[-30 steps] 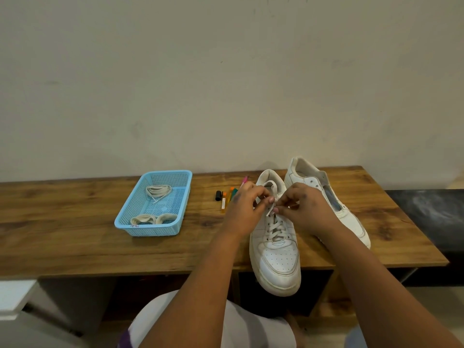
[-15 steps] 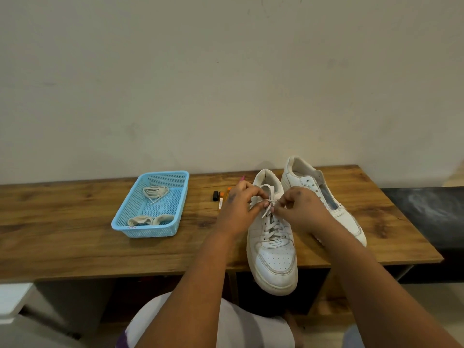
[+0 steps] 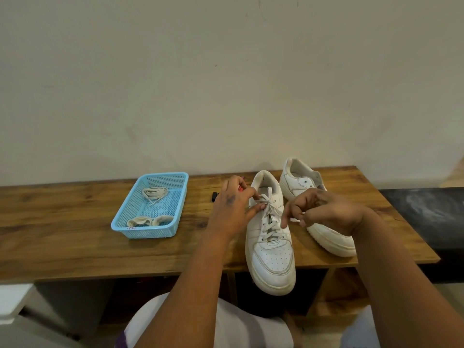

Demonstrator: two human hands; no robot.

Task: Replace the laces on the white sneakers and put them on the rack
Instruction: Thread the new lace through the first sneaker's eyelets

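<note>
Both hands worked at the top of the near sneaker (image 3: pixel 270 237): the left hand (image 3: pixel 232 209) pinched the lace (image 3: pixel 266 200) at the uppermost eyelets, fingertips closed on the crossing, while the right hand (image 3: pixel 324 212) had its fingers curled round the free end of that lace, drawn out to the right above the shoe. As a judgement, the step in hand was either undoing or tightening the lace at the collar, and to do it well the left pinch should have stayed firm at the crossing while the right drew the end steadily along the line of the eyelet, not upward, so that the shoe kept from skidding toward the near edge of the table (image 3: pixel 75 247), which its toe overhung. The second sneaker (image 3: pixel 301 187) lay just to the far right, touching or nearly touching the right hand, and seemed to have no lace, though the hand and wrist covered its middle. Further left, a blue basket (image 3: pixel 183 192) held a coiled lace (image 3: pixel 154 193) at its far end and pale bundles (image 3: pixel 150 221) at its near end; whether these were old or new laces could not be told. Small things behind the left hand, one of them black (image 3: pixel 213 196), were mostly hidden. No rack showed anywhere in view.
</note>
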